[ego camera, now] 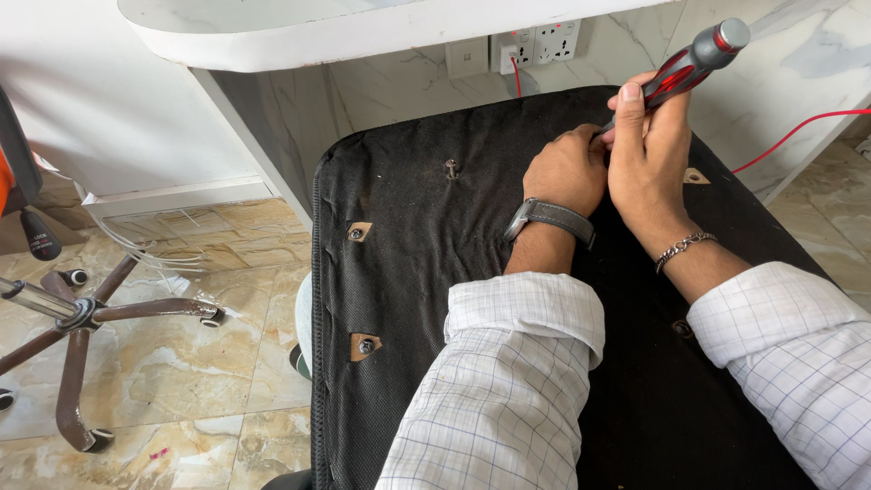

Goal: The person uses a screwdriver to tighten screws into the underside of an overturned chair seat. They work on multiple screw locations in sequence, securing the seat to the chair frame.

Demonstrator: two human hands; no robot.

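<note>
Gripping the red screwdriver (687, 65) in the right hand (646, 150), left hand (567, 168) curled steadying its hidden tip on the upturned seat base (408, 272), risking slipping off the screw if tilted.

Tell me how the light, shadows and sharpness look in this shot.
Head view: soft, even daylight; the black seat underside shows dust and weave clearly. Faint shadows lie under the left hand and right hand. The screwdriver handle carries a small highlight. Everything is sharp, without motion blur; the white desk edge is bright, nearly washed out.
</note>
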